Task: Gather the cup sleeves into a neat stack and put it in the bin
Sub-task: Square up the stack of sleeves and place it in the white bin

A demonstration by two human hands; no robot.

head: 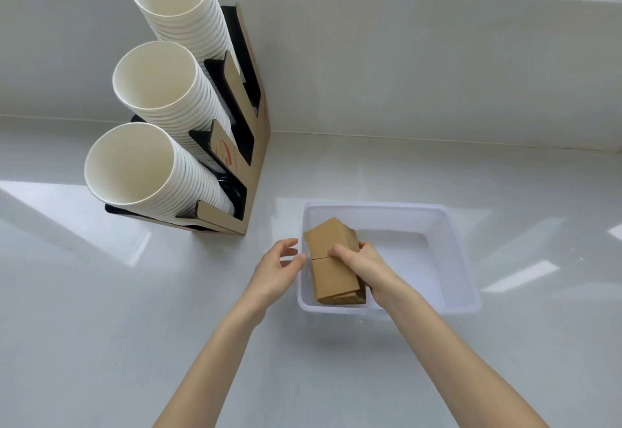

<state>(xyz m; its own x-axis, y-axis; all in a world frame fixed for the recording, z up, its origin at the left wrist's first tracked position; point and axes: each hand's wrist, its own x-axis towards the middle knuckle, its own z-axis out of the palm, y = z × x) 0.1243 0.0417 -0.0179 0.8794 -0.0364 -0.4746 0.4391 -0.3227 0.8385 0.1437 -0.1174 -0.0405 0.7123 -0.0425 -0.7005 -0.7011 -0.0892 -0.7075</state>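
The right hand [361, 264] is gripping the stack of flat brown cardboard cup sleeves [333, 261], fingers curled over the top face and thumb tucked along the far side, and it is holding that stack inside the translucent white rectangular plastic bin [461, 249], right against the bin's left wall, with the near end of the stack sitting down by the bin's near-left corner. The stack is looking tidy, edges lined up, its far end tilting up a little toward the bin's far-left corner. The left hand [277, 268] is hovering just outside the bin's left rim, fingers loosely spread and holding nothing, fingertips just beside the stack's edge. Over toward the far-left of the pale grey glossy countertop [370, 377], the brown-and-black cardboard cup dispenser [254, 145] is standing against the back wall, carrying three tilted columns of white paper cups [154, 86], well apart from the bin.
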